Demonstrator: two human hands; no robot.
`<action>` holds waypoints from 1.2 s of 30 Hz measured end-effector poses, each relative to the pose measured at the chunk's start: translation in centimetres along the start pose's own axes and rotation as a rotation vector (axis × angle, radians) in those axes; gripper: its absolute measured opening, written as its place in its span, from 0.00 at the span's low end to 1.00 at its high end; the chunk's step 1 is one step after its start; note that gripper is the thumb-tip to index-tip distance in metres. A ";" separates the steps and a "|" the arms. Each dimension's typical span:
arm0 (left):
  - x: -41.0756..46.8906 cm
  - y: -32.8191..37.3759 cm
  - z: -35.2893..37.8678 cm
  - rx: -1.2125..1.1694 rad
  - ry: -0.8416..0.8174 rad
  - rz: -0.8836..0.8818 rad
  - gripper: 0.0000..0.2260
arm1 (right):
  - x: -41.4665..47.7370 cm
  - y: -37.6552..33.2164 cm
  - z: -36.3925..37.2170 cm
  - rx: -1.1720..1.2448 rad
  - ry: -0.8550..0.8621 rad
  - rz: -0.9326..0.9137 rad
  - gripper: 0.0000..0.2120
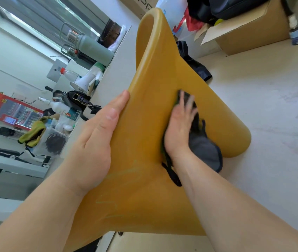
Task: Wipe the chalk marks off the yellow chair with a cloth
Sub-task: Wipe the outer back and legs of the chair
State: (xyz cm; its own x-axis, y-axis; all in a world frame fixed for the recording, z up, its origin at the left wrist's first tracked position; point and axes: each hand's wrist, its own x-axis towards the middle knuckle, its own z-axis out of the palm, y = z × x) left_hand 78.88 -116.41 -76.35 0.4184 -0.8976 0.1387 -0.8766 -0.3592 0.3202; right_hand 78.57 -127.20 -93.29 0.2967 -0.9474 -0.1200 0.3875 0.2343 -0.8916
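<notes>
Squarely in the middle of the view, the yellow chair (153, 70) fills the space between the person's two forearms, its smooth moulded surface turned towards the camera and its far end reaching out over the pale floor (271, 106). Faint greenish chalk marks (106, 202) show on the near part of the surface, close to the left wrist.

The right hand (179, 128) lies flat on a dark grey cloth (204, 150) and presses it against the chair, with the fingers spread and straight; they are blurred. Part of the cloth bunches out from under the palm towards the chair's right edge, and a black strap of it trails down beside the wrist.

The left hand (97, 135) has its grip on the chair's left edge. The thumb and forefinger run straight along the rim, and the other fingers are hidden behind it.

Beyond the chair, a crumpled black garment (193, 64) lies on the floor, and an open cardboard box (244, 33) stands further off with bags piled on it and a dark bottle (296, 33) just beside it.

To the left, a white bench (119, 57) carries a grey-green flask (91, 46), a white megaphone (88, 79), a black handbag (77, 100) and a white spray bottle (59, 106). A red vending machine (11, 111) stands further back on that side.
</notes>
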 end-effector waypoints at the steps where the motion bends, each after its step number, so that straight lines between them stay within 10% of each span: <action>1: -0.3 1.4 0.2 0.002 -0.041 0.033 0.22 | -0.7 1.6 -0.1 0.059 0.008 0.100 0.31; 13: -0.8 1.6 -0.1 -0.343 -0.133 -0.070 0.29 | -3.6 -4.6 0.9 -0.099 -0.100 -0.504 0.34; 20: -0.8 2.5 0.0 -0.258 -0.065 -0.142 0.27 | -5.2 0.9 0.0 0.120 -0.014 0.359 0.30; 31: -1.5 2.5 -0.1 -0.330 -0.044 -0.178 0.27 | -8.7 -2.5 1.9 -0.022 -0.035 -0.214 0.25; 36: -1.8 3.3 -0.3 -0.415 0.020 -0.254 0.28 | -7.3 3.7 0.2 0.110 -0.086 0.148 0.26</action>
State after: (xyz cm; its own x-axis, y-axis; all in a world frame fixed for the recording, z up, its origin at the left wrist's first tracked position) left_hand 75.34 -115.87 -75.23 0.6151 -0.7881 0.0241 -0.5789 -0.4307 0.6923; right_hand 77.99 -119.39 -95.68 0.4292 -0.8799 -0.2038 0.4255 0.3960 -0.8137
